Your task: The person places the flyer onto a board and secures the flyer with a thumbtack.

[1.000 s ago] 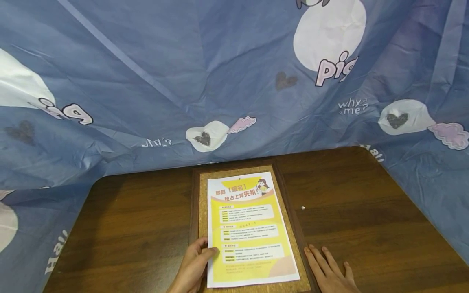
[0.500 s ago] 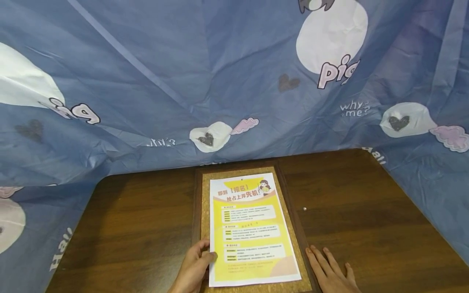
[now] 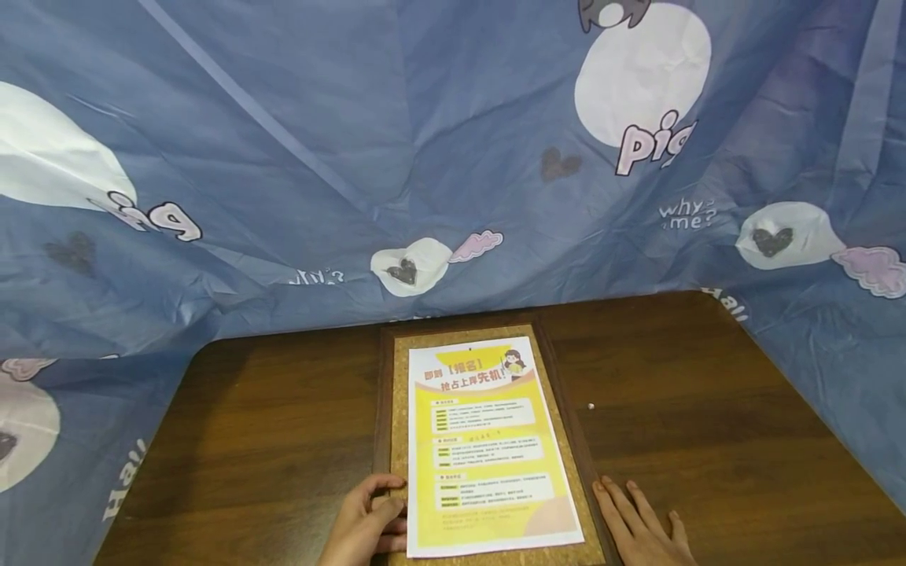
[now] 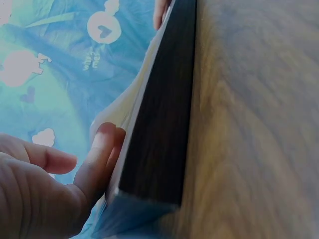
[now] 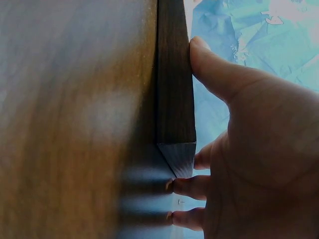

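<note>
At eight o'clock from the middle of the paper, taking twelve as straight ahead, find the left hand, with bent fingers at the paper's left edge. Cannot tell whether pinching that edge or merely touching it; in the left wrist view, see fingertips beside what looks like a slightly bowed margin. Seems placed to steady or feel along that side. At four o'clock, see the right hand, gripping nothing, with straight, lightly spread fingers against the right side of the dark frame. Probably laid there to stop any sliding or turning. At six, note the near end cut off by the view.

Between both hands, find the paper face up on the corkboard, well inside the frame, with narrow cork strips at both sides and the top. Just short of twelve, notice a dark dot, perhaps a pin head holding the upper edge.

Between two and three, on the table, spot a tiny shiny bit, too small to name. At three and nine, see broad wood for sideways movement, out to slanting edges. At twelve, expect little room, with the frame almost at the far edge and a patterned cloth right behind.
</note>
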A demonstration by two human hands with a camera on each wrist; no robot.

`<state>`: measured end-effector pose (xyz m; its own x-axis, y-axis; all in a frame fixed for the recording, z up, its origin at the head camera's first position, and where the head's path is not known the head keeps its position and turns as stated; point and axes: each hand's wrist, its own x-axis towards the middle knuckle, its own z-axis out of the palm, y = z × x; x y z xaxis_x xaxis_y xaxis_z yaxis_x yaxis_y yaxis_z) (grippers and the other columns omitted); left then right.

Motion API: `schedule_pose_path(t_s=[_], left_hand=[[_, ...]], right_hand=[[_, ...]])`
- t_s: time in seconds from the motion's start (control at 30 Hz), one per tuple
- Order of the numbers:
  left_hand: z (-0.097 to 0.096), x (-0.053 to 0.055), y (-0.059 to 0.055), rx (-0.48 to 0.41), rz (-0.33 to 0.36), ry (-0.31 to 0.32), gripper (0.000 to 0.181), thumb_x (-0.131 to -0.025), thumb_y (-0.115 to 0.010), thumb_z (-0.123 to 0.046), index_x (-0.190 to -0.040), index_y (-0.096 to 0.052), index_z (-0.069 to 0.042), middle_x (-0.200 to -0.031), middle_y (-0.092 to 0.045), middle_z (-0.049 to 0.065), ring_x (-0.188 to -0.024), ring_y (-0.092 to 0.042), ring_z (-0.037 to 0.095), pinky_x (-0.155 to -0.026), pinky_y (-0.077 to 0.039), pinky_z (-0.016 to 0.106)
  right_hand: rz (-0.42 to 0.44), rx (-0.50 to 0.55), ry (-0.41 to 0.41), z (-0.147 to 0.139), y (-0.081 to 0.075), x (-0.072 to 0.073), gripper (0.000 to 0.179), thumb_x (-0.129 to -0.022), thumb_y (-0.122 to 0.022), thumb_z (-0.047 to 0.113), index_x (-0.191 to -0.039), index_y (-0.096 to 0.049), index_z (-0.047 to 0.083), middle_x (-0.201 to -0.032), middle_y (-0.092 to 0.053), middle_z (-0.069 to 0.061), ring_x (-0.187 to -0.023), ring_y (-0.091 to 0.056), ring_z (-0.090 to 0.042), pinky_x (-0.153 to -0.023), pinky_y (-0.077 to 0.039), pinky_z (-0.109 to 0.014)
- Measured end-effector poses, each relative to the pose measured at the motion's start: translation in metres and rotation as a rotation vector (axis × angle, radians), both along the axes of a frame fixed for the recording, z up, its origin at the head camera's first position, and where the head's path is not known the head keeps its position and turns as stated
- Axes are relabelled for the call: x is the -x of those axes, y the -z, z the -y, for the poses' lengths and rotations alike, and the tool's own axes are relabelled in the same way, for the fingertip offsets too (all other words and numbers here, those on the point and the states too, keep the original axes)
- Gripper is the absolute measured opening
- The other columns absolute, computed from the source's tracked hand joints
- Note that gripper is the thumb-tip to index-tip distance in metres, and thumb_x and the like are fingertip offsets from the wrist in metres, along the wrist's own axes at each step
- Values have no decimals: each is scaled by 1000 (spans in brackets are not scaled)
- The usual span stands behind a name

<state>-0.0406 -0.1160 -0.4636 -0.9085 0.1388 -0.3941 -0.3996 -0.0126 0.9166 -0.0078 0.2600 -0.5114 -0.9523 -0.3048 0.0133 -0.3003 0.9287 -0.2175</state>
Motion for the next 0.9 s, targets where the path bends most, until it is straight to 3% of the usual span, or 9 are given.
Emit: schedule_pose_path(t_s=[0.13,0.3,0.4,0.6,0.73,0.9], left_hand=[[9,-2,1,-46,-2,18,43,-94,-50,0,-131,-36,18,-91,-67,10,-75,-69,20,-69,-60,36],[17,-5,3,-92,0,-11,45,-98,-50,-2,-132,-31,18,-94,-70,15,-78,-72,26,-70,-60,39],[21,-6,3,-65,-20,-40,45,-98,-50,-2,-133,-30,18,-95,-70,17,-78,-72,27,-69,-60,39],[23,-8,-3,145,-146,-132,39,-94,-51,7,-130,-41,16,-95,-71,22,-74,-72,29,-65,-60,35],[22,-9,-5,294,-255,-178,34,-91,-56,9,-124,-51,12,-96,-71,21,-71,-72,23,-62,-59,31],[23,-10,-2,499,-475,-167,29,-88,-63,7,-117,-60,6,-100,-72,17,-77,-72,20,-63,-57,26]], right_hand=[[-24,-6,5,0,0,0,114,-75,-61,79,-159,2,35,-150,-42,-16,-133,-41,-43,-83,-31,-83],[-47,-11,7,1,1,0,115,-74,-62,80,-157,7,41,-149,-44,-15,-132,-43,-42,-83,-32,-83],[-45,-14,11,1,1,0,115,-74,-62,80,-157,6,42,-149,-44,-15,-132,-43,-42,-83,-32,-83],[-77,-17,9,0,5,1,115,-73,-63,79,-155,11,45,-148,-46,-14,-131,-44,-42,-82,-33,-83],[-82,-19,2,-1,7,1,116,-73,-63,79,-153,16,47,-148,-46,-13,-130,-44,-42,-82,-33,-83],[-82,-24,9,-2,8,1,115,-74,-62,79,-149,21,51,-152,-42,-7,-131,-44,-41,-82,-33,-82]])
